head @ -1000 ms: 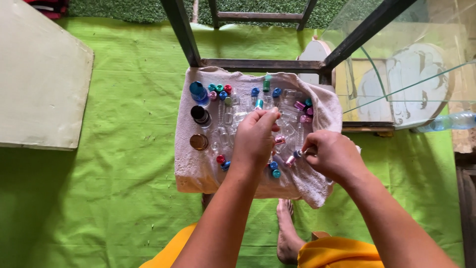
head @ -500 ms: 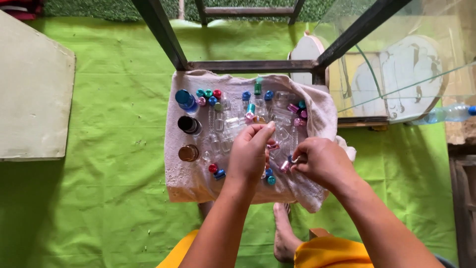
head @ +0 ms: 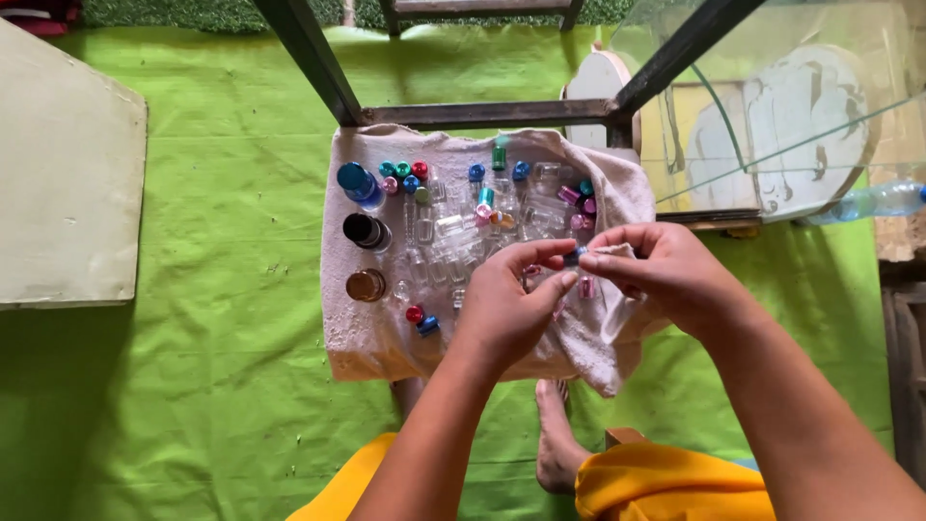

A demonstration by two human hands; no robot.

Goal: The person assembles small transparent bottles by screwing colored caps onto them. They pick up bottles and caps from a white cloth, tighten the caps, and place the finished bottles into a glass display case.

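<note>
Pinching a tiny blue-capped vial (head: 575, 257) between fingertips of both hands, just above the right part of a beige towel (head: 376, 338). Left hand (head: 511, 304) curled, thumb and forefinger narrow on the vial's near end; right hand (head: 666, 270) closed on its far end, other fingers folded. Vial held level, clear of the towel, over a pink-capped vial (head: 585, 287) lying below.

Towel spread on a small surface under a dark metal frame (head: 482, 113), crowded with clear glass vials (head: 444, 251) and coloured caps. Along the towel's left edge, three larger bottles in a column: blue cap (head: 355, 179), black cap (head: 362, 230), brown cap (head: 365, 285). Near them a red cap (head: 415, 314) touching a blue cap (head: 428, 325). Cluster of teal, pink and red caps (head: 403, 176) at upper left; green cap (head: 499, 157) at top.

Green cloth (head: 222, 289) covering the floor. Pale board (head: 58, 174) at left. Glass pane (head: 801, 116) at upper right. Bare foot (head: 557, 434) below the towel, yellow garment (head: 666, 482) at bottom
</note>
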